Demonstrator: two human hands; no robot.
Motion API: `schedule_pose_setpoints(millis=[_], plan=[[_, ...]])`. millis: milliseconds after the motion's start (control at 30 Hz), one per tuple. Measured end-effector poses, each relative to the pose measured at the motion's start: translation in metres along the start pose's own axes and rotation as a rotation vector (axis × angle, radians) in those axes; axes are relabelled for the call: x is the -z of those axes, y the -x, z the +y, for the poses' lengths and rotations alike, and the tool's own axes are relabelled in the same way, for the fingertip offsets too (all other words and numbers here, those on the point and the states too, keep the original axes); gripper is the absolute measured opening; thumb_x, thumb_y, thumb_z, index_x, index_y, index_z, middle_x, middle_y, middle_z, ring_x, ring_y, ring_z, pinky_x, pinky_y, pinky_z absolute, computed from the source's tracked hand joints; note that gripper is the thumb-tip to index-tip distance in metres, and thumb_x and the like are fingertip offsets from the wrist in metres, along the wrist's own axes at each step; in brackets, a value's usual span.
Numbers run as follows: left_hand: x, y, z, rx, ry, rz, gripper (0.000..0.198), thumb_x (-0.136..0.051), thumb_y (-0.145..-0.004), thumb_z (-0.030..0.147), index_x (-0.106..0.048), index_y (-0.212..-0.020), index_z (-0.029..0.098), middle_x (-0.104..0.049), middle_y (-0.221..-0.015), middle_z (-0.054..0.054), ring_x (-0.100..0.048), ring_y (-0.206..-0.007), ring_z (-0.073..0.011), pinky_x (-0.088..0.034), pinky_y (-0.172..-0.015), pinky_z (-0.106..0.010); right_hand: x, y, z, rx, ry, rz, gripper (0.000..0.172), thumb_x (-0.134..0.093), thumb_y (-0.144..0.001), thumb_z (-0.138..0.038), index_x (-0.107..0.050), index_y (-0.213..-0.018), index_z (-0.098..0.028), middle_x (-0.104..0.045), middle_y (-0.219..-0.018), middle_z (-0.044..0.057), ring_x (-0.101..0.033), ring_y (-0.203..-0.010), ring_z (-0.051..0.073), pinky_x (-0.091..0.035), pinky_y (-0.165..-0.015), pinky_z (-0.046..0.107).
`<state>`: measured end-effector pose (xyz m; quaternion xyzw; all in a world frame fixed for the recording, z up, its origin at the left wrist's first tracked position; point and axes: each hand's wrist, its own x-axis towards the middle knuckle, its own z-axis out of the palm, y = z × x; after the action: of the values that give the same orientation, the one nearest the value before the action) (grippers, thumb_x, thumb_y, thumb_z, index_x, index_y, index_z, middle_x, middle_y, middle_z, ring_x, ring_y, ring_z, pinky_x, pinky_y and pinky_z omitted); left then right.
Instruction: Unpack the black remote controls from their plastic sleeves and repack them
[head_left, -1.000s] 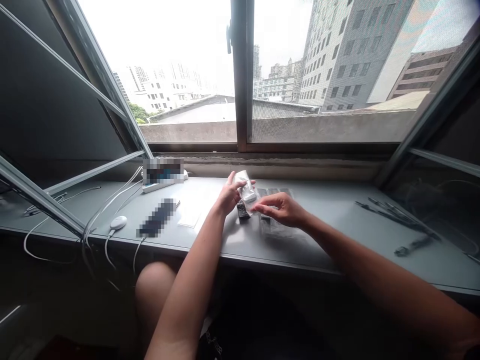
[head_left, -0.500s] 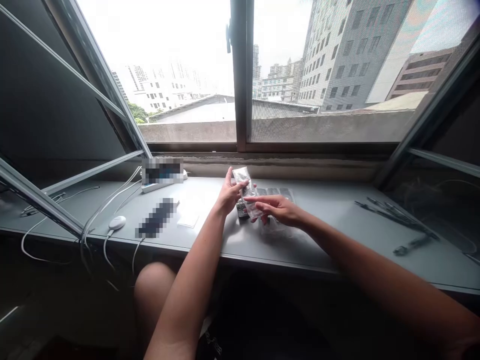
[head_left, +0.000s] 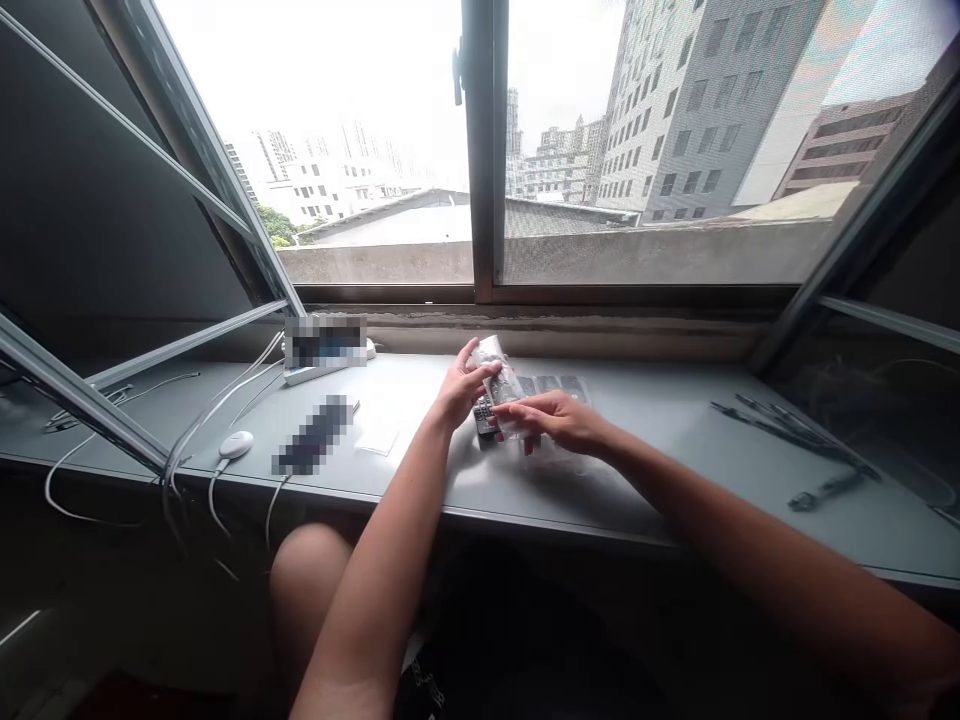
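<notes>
Above the desk, both hands hold a small clear plastic bag, tilted with its pale end up and away from me. My left hand grips its upper left part, thumb across the front. Lower down, my right hand pinches its near edge between thumb and fingers. What is inside the bag I cannot make out. Just under the hands lies a dark remote control with rows of buttons, partly covered. Behind my right hand lie several dark items in clear plastic sleeves.
A white power strip, a blurred-out dark device, a thin white square and a round white charger with cables lie left. Folded dark metal legs, like a tripod, lie right. Metal frame bars slant at the left.
My right hand has shifted slightly, its fingers drawn closer together on the bag's lower edge. The bag has tilted a little and moved slightly right. My left hand keeps its grip.
</notes>
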<state>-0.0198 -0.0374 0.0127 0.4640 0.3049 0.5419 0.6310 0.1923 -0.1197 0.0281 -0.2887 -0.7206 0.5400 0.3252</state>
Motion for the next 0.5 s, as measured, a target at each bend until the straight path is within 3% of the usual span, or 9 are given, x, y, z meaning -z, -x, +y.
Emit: schedule_pose_setpoints(millis=[133, 300, 433, 500], plan=[[0.009, -0.01, -0.006, 0.046, -0.098, 0.135, 0.07, -0.082, -0.088, 0.028, -0.06, -0.154, 0.016, -0.079, -0.116, -0.012, -0.075, -0.096, -0.0191, -0.059, -0.085, -0.029, -0.01, 0.002, 0.0, 0.01, -0.048, 0.028, 0.057, -0.073, -0.098, -0.067, -0.085, -0.127, -0.019, -0.082, -0.126, 0.016, -0.077, -0.123, 0.036, -0.07, -0.074, 0.036], [0.019, -0.017, -0.014, 0.0, -0.37, 0.164, 0.061, -0.083, -0.085, 0.029, -0.07, -0.143, 0.015, -0.079, -0.123, -0.015, -0.075, -0.107, -0.0254, -0.058, -0.1, -0.039, -0.018, 0.005, 0.002, 0.051, -0.01, 0.05, 0.055, -0.073, -0.098, -0.066, -0.085, -0.126, -0.02, -0.081, -0.13, 0.013, -0.076, -0.124, 0.036, -0.072, -0.074, 0.038], [0.024, -0.017, -0.016, -0.166, -0.703, 0.155, 0.047, -0.081, -0.087, 0.027, -0.076, -0.134, 0.018, -0.067, -0.151, -0.018, -0.066, -0.136, -0.0306, -0.05, -0.115, -0.041, -0.018, 0.004, 0.004, 0.036, 0.0, 0.074, 0.053, -0.073, -0.099, -0.065, -0.086, -0.125, -0.021, -0.08, -0.132, 0.012, -0.075, -0.125, 0.034, -0.073, -0.08, 0.039], [0.023, -0.016, -0.016, -0.233, -0.861, 0.165, 0.038, -0.076, -0.091, 0.025, -0.079, -0.128, 0.019, -0.065, -0.155, -0.016, -0.064, -0.139, -0.0296, -0.047, -0.119, -0.041, -0.017, 0.003, 0.005, 0.01, -0.022, 0.069, 0.054, -0.073, -0.098, -0.065, -0.086, -0.125, -0.02, -0.08, -0.132, 0.012, -0.074, -0.126, 0.034, -0.073, -0.081, 0.038]])
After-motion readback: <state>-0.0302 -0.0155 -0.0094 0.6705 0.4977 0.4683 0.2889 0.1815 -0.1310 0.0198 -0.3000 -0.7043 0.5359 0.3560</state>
